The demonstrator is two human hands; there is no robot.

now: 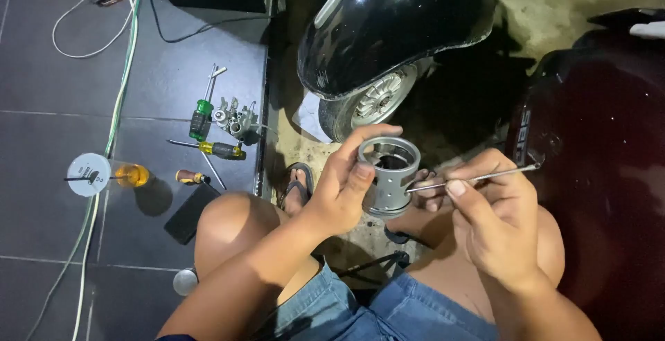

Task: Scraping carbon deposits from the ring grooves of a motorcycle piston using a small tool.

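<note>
From the head camera, looking straight down over bare knees and blue denim shorts: the left hand is wrapped around a short metal cylinder, thumb on its near wall, fingers curled over the far rim. The part is dull grey, hollow, with a thick round lip on top and small openings in its side. It sits raised in front of the knees, between both hands.

The right hand pinches a thin steel pick, a slim bright rod held between thumb and fingers. Its tip touches the cylinder's side wall, and the other end pokes out to the right with a small bend; in this dim light I can't tell how far the tip goes in.

Behind the hands, a glossy black fender curves over a small wheel with a ribbed silver hub. A sandalled foot rests on gritty concrete.

To the left, on the dark tiled floor: a green-handled screwdriver, a yellow-and-black one, and a stubby amber-handled one. A knobbly cast-metal part lies beside them. Further left, a clear cup of amber liquid, a round white lid, and pale cables running along the tiles. A flat black slab lies near the knee.
</note>
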